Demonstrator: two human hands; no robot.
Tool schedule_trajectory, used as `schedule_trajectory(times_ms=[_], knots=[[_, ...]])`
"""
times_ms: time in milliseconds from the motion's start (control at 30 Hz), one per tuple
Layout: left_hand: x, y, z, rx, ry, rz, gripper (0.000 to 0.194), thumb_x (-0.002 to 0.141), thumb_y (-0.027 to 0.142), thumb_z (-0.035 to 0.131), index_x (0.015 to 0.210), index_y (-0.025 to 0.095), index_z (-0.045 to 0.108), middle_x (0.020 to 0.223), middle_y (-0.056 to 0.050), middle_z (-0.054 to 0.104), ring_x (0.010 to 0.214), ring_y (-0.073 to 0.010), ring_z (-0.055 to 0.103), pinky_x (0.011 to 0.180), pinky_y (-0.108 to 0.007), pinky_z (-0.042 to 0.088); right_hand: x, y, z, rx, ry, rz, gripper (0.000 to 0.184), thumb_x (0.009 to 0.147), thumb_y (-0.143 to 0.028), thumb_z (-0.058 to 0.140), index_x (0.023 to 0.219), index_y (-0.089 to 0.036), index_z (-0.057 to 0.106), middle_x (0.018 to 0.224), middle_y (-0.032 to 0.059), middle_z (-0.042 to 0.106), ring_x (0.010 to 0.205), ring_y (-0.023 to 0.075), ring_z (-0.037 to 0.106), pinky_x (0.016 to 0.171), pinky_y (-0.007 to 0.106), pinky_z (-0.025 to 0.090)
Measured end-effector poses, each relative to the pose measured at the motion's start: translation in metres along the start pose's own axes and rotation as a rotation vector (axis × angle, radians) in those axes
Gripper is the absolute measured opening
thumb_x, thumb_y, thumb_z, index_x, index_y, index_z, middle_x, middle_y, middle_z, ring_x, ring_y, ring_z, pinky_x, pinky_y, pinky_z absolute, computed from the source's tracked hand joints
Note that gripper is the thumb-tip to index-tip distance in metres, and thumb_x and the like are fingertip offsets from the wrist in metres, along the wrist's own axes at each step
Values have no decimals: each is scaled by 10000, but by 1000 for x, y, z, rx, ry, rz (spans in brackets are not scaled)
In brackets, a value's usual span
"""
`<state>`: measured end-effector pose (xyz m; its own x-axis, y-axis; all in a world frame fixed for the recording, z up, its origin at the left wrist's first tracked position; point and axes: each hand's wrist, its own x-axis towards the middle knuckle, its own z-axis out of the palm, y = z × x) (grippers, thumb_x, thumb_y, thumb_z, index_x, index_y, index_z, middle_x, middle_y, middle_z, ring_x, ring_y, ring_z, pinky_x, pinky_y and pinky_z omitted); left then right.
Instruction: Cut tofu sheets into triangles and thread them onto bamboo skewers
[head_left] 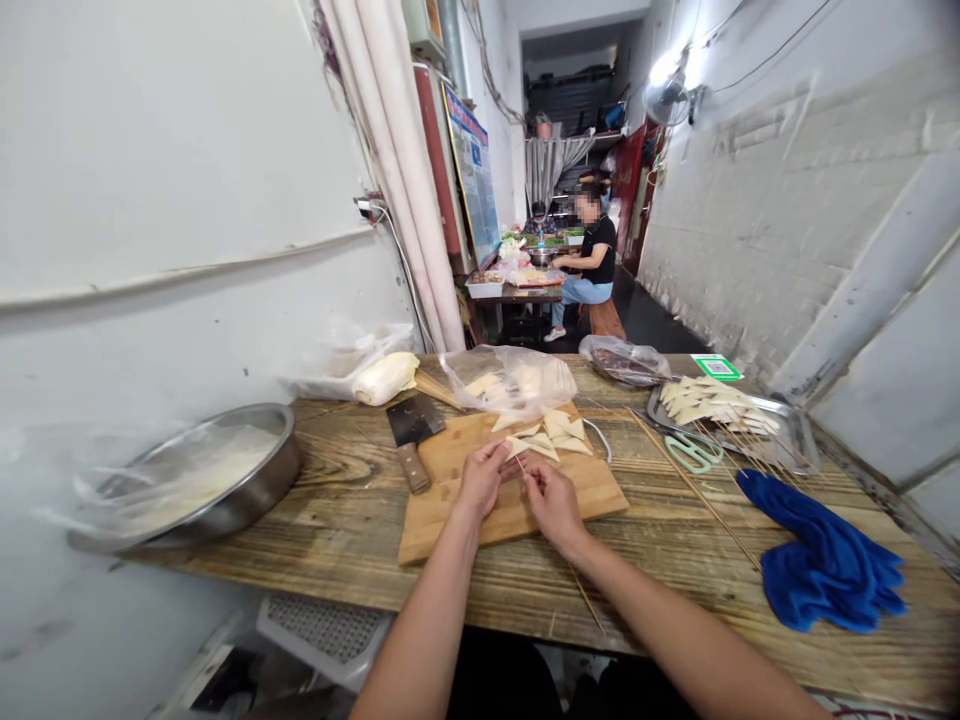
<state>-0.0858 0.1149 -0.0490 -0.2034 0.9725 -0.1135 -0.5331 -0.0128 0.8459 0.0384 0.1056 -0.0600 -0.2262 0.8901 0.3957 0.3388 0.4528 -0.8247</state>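
Observation:
My left hand (482, 480) is closed on a pale, flat triangular piece that looks like tofu sheet (515, 446), above the wooden cutting board (439, 510). Between the fingers of my right hand (555, 502) is a thin bamboo skewer (587, 600), its tip at the piece in my left hand. Whether the tip has gone through cannot be made out. Several more pale triangles (568, 430) lie just beyond my hands on the board. A cleaver (415, 422) rests at the board's left edge, its wooden handle toward me.
A steel basin (277, 450) stands left. Behind the board are a plastic bag (517, 380) of pale pieces and a cabbage (385, 380). At right lie green-handled scissors (694, 453), a metal tray (799, 440) of skewered pieces and a blue cloth (825, 560). A person (596, 250) sits farther back.

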Motion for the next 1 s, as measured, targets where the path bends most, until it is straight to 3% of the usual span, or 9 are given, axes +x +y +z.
schedule_trajectory(times_ms=[267,533,667,1000], knots=[[-2,0,2,-5,-45,-21,242,663,260,697,849,114,646,844,-89,689,804,-197,653,729,-310,524,1,-3,0,7,23,3,183,813,-226,410,781,-177,583,714,32,639,633,150,573,597,236,433],[4,0,-4,-99,62,20,168,724,247,641,834,119,633,856,-78,684,771,-163,655,715,-277,530,-12,-5,-4,-189,-66,-65,230,833,-232,408,886,-186,627,727,44,675,644,164,608,621,247,442],[5,0,-6,-95,57,11,136,753,225,601,837,126,641,866,-83,686,772,-168,656,725,-292,534,-16,-2,-2,-225,-48,-101,262,844,-205,369,903,-181,623,776,61,688,707,176,629,667,257,453],[5,-1,-5,-81,45,-4,106,749,235,601,803,152,637,871,-73,686,814,-199,654,802,-359,521,-14,-5,4,-231,-9,-100,237,843,-192,355,850,-171,591,721,70,664,629,188,609,591,257,426]])
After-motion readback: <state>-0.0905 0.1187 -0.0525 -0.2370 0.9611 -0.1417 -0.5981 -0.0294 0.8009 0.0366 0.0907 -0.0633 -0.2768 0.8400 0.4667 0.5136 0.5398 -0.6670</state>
